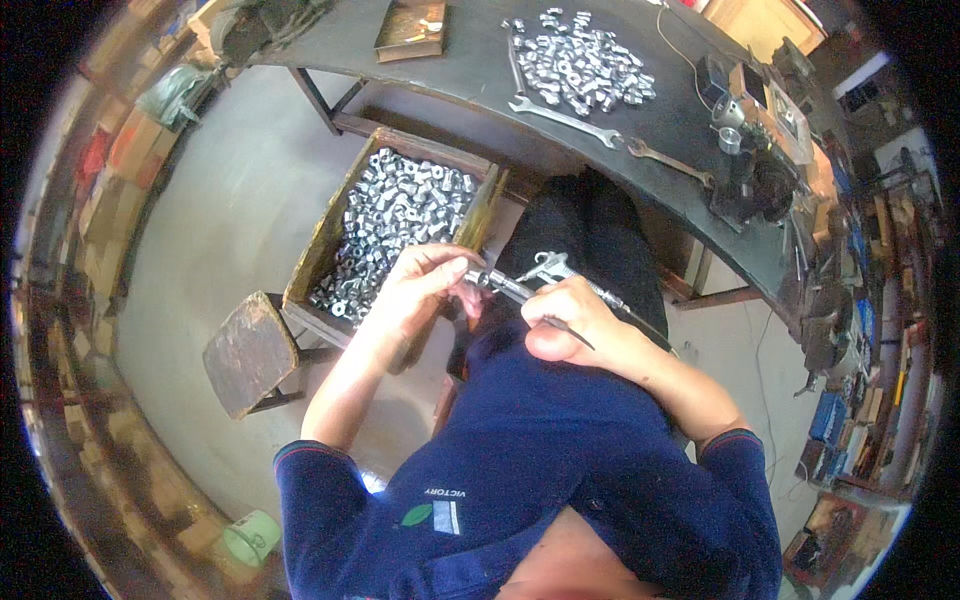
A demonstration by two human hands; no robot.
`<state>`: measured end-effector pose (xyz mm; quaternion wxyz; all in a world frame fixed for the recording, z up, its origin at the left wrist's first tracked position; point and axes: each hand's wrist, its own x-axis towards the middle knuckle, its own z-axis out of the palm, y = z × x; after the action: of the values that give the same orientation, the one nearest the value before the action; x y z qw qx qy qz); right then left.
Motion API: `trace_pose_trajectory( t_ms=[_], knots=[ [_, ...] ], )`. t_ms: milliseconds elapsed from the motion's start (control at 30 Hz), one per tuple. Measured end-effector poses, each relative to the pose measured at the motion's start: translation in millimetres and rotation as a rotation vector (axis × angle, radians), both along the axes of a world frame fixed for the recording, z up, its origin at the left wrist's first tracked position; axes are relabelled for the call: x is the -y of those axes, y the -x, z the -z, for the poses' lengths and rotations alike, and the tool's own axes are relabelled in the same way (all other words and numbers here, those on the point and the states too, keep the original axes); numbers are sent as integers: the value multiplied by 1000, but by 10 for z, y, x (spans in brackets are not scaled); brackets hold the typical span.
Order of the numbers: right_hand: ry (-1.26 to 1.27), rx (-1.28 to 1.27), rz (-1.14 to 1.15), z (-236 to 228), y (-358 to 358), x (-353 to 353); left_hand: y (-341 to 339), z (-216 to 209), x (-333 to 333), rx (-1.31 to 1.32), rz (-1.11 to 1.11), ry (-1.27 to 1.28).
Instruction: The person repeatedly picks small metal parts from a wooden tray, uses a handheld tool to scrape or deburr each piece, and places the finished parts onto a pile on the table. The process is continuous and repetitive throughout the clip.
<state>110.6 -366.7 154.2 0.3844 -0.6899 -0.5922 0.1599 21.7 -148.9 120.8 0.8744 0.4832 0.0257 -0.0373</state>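
Observation:
Between the thumb and fingers of my left hand [432,278] is a small shiny metal fitting [478,277]. My right hand [575,318] is closed around a slim metal tool [512,288]; its tip meets the fitting, and its thin dark end pokes out below my fist. The tool's exact kind is unclear. A silver air blow gun [550,268] lies across my lap, just beyond my right hand, its hose running off to the right. Beside my left forearm stands a wooden crate [322,240] heaped with metal fittings [405,210].
On the dark workbench [470,75] ahead lie a pile of fittings [585,65], a long wrench [565,120] and another wrench [668,160]. A shallow tray [410,42] sits farther left. A wooden stool [250,355] stands left of the crate, and a pale green bucket [252,538] is lower left.

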Motion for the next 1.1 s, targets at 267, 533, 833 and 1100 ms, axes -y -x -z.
trace_pose_trajectory(
  t_ms=[267, 533, 833, 1100],
  knots=[
    [45, 89, 103, -6, 67, 19, -70, -292, 86, -21, 78, -495],
    [59, -176, 100, 42, 14, 20, -118, -214, 120, 54, 104, -324],
    [-74, -210, 194, -238, -75, 220, -274, -160, 53, 82, -348, -890],
    [-297, -149, 80, -626, -19, 294, -294, -131, 99, 127, -408, -1288]
  ],
)
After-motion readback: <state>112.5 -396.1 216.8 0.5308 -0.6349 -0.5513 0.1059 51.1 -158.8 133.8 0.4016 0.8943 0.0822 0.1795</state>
